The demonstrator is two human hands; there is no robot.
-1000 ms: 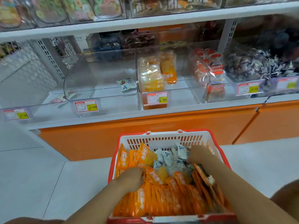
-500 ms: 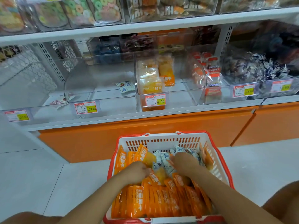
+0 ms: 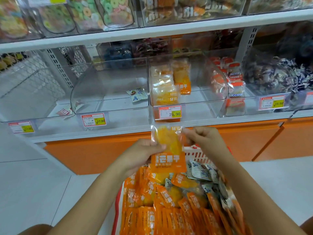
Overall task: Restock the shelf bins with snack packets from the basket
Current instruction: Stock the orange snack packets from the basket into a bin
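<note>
1. Middle price tag point(image 3: 170, 112), on the front of the clear bin point(image 3: 194, 100) at centre frame: "29.90" on its yellow patch; the small print is too fine to read.
2. Left price tag point(image 3: 93, 119), on the bin front left of centre: "17.80".
3. Right price tag point(image 3: 271, 103), right of frame: roughly "16.8"; the last digit is blurred.
4. Yellow packets point(image 3: 165, 97) inside the centre bin: "50" in white.
5. Orange packet point(image 3: 167, 160), held at centre: bold white characters, not legible.
6. Far-left tag point(image 3: 21, 127): figures unreadable.
</note>
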